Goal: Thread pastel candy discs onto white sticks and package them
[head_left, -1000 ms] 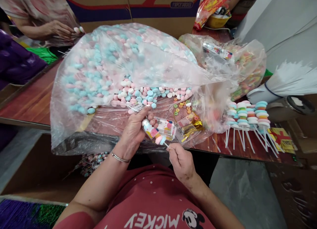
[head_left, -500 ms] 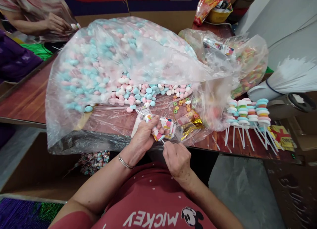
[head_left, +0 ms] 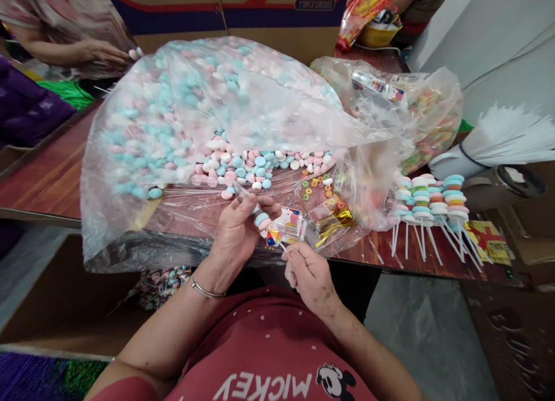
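Between my two hands is a candy lollipop [head_left: 262, 221], pastel discs on a white stick inside a clear printed wrapper. My left hand [head_left: 237, 230] has its thumb and fingers closed around the wrapped candy end. My right hand [head_left: 310, 274] pinches the lower end of the stick. Just beyond the lollipop, a stack of printed wrappers [head_left: 290, 221] lies on the plastic. To its right sits a bundle of gold twist ties [head_left: 336, 225]. Loose pastel candy discs [head_left: 260, 161] spill from the mouth of a large clear bag [head_left: 269, 95].
Finished candy sticks [head_left: 429, 201] lie in a row at the right table edge, beside a mug of white sticks [head_left: 459, 158]. A second candy bag [head_left: 433, 118] stands behind. Below left is a cardboard box [head_left: 56, 308] containing candy sticks. A co-worker's hand [head_left: 102, 54] is at upper left.
My left hand has shifted left along the wrapped lollipop, its fingers loosened and more of the candy showing. My right hand still pinches the stick, slightly turned.
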Demonstrator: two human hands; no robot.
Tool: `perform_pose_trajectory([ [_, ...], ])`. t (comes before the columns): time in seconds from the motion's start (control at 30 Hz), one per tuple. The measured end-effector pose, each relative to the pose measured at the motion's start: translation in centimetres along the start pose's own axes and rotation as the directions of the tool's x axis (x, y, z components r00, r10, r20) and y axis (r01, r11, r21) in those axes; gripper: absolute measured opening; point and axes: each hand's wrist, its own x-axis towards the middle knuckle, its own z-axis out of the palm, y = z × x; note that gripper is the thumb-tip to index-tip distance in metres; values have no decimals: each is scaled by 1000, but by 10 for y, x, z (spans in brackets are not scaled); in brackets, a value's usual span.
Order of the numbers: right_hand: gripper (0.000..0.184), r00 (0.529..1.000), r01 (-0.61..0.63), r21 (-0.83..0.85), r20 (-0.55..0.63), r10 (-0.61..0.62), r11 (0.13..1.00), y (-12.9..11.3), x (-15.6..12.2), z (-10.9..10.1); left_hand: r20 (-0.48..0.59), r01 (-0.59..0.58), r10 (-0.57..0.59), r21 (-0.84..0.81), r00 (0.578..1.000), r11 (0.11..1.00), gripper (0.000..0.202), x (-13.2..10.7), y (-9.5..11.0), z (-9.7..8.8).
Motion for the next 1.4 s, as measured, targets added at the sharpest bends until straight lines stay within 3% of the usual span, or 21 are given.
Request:
perform_pose_trajectory([
  [0.1,24,995,80,-194,-36,-89,978,1,-1,1,-56,-15,15,13,998,1000,30,4,6,4],
  [0.17,21,956,210,-439,-96,-278,874,4,-1,3,-83,-14,14,-7,996,1000,27,6,5,5],
  [0.23,20,852,319,-682,-98,-515,658,7,0,5,-108,-10,6,-34,994,999,28,6,2,5],
  [0.3,21,736,353,-827,-42,-676,437,9,1,8,-121,-10,4,-46,993,999,29,7,-2,4],
  [0.4,19,654,342,-896,10,-756,284,12,4,13,-115,-11,7,-35,993,999,32,6,-7,2],
  [0.5,21,684,332,-880,-23,-729,339,14,4,14,-91,-15,12,-36,996,999,34,4,-10,5],
  [0.57,23,772,329,-796,-84,-629,509,14,4,13,-65,-10,6,-56,998,998,35,1,-13,8],
  [0.67,25,931,226,-459,-159,-330,859,12,5,14,-21,35,-37,-90,999,995,39,-3,-19,13],
  [0.7,26,963,162,-304,-157,-217,939,10,5,15,-6,47,-48,-98,999,994,39,-4,-21,14],
  [0.77,27,992,34,-15,-124,-35,999,7,8,17,17,50,-48,-107,999,993,39,-6,-25,15],
  [0.87,26,989,-86,242,-93,111,966,2,10,20,45,44,-40,-78,998,996,39,-8,-28,11],
  [0.97,26,985,-104,260,-105,135,960,2,12,20,56,61,-59,-32,997,998,43,-12,-31,7],
  [1.07,24,979,37,-35,-200,-43,999,4,12,17,62,63,-62,-19,996,998,44,-18,-37,6],
  [1.2,23,892,210,-507,-250,-376,836,7,13,13,74,69,-68,-15,995,998,36,-28,-49,6],
  [1.3,26,870,257,-611,-190,-454,749,8,13,11,114,109,-111,21,987,994,29,-34,-58,3],
  [1.4,26,863,298,-625,-146,-484,722,6,14,8,156,134,-142,63,977,989,30,-35,-60,-1],
])
